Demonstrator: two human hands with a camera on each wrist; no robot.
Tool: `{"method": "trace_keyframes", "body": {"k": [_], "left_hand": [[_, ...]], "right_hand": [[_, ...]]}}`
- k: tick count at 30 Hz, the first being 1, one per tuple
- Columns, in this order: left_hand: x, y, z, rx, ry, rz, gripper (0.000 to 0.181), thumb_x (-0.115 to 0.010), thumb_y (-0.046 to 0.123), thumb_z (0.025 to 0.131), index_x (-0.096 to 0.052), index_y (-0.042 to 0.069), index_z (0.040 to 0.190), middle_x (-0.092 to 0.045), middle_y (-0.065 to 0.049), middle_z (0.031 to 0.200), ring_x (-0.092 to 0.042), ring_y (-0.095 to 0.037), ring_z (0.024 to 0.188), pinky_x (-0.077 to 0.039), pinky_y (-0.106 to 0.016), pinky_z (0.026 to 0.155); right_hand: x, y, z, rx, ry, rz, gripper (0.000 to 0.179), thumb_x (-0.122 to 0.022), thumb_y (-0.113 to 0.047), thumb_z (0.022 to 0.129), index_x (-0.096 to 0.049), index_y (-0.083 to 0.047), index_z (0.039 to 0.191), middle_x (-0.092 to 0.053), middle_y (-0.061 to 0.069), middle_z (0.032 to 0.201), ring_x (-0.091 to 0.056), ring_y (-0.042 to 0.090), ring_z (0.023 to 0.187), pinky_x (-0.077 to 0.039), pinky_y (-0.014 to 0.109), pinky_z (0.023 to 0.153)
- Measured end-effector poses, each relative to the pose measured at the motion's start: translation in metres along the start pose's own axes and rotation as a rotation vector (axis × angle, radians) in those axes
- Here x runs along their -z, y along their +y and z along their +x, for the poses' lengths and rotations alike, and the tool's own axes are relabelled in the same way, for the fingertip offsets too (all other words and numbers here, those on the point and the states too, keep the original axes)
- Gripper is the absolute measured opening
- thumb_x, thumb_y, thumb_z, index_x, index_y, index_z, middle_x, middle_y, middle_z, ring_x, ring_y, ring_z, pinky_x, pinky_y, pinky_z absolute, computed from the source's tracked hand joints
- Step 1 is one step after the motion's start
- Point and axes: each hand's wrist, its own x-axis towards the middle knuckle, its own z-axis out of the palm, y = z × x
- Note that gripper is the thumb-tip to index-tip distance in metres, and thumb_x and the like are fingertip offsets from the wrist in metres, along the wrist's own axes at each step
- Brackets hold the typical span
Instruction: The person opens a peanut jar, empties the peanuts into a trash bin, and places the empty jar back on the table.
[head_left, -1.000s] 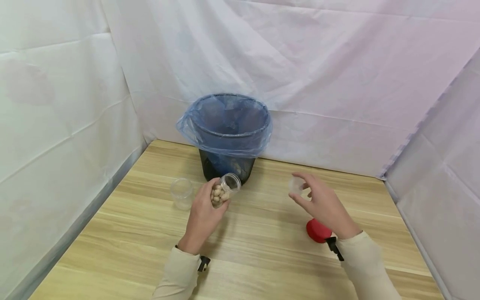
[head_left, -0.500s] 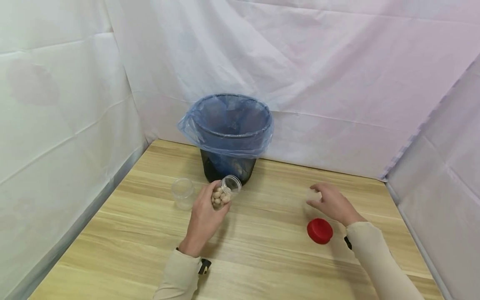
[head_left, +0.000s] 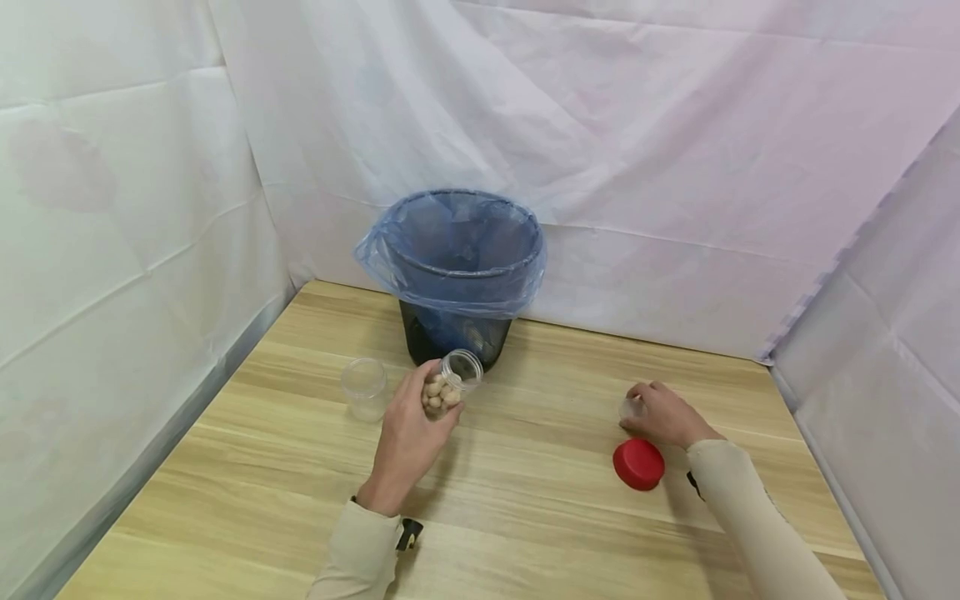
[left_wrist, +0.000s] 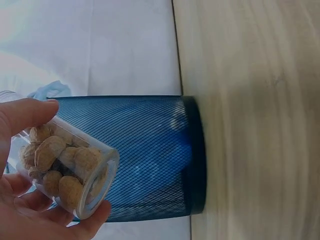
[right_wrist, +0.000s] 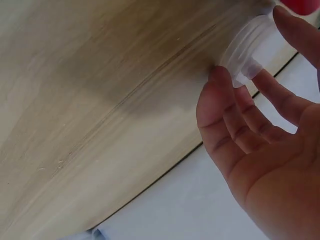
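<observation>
My left hand (head_left: 408,433) grips a clear open jar (head_left: 463,368) tilted with its mouth up and toward the bin. Tan, wrinkled, nut-like pieces (left_wrist: 50,152) fill much of it; in the left wrist view the thumb lies above and the fingers below. On the right, my right hand (head_left: 663,415) pinches a small round translucent plastic cap (right_wrist: 248,49) between thumb and fingertips, low over the table. Just in front of that hand lies a red screw lid (head_left: 639,464).
A black mesh bin (left_wrist: 150,150) with a blue bag liner (head_left: 465,292) stands at the back of the wooden table (head_left: 510,517). A second clear jar (head_left: 365,387) stands left of my left hand. White sheets (head_left: 637,125) hang behind and at both sides.
My right hand has carried the translucent cap down and to the right, to just beyond the red lid. My left hand and its jar stay nearly still.
</observation>
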Motion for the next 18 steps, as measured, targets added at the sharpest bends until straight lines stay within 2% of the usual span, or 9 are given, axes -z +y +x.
{"method": "trace_keyframes", "body": {"k": [4,8,13,18], "left_hand": [[0.006,0.003,0.003,-0.021,0.017,-0.009,0.068,-0.091,0.006,0.085,-0.060,0.008,0.145,-0.068,-0.015,0.136,-0.067,-0.032,0.125,-0.056,-0.052,0.106],[0.013,0.008,0.011,-0.069,0.044,0.008,0.066,-0.090,0.005,0.085,-0.061,0.006,0.144,-0.068,-0.017,0.135,-0.067,-0.034,0.125,-0.056,-0.052,0.107],[0.022,0.016,0.022,-0.176,0.079,0.016,0.068,-0.091,0.005,0.085,-0.061,0.004,0.146,-0.067,-0.018,0.136,-0.066,-0.035,0.124,-0.057,-0.051,0.106],[0.033,0.028,0.038,-0.286,0.120,-0.001,0.071,-0.091,0.003,0.085,-0.060,0.004,0.148,-0.066,-0.020,0.138,-0.066,-0.035,0.125,-0.058,-0.050,0.105]], "right_hand": [[0.002,0.002,-0.002,-0.009,-0.013,-0.007,0.061,-0.080,-0.034,0.096,-0.061,0.007,0.137,-0.056,0.037,0.136,-0.065,0.046,0.111,-0.057,0.066,0.094],[0.009,-0.003,-0.002,-0.003,-0.004,-0.031,0.065,-0.075,-0.038,0.101,-0.057,0.009,0.142,-0.053,0.041,0.140,-0.061,0.056,0.121,-0.054,0.071,0.100],[0.026,-0.014,0.002,0.040,0.005,-0.037,0.066,-0.069,-0.038,0.105,-0.053,0.011,0.146,-0.049,0.043,0.145,-0.055,0.060,0.129,-0.050,0.072,0.104],[0.052,-0.037,0.005,0.089,0.004,-0.051,0.067,-0.067,-0.038,0.107,-0.051,0.011,0.149,-0.047,0.042,0.147,-0.059,0.057,0.126,-0.051,0.071,0.104]]}}
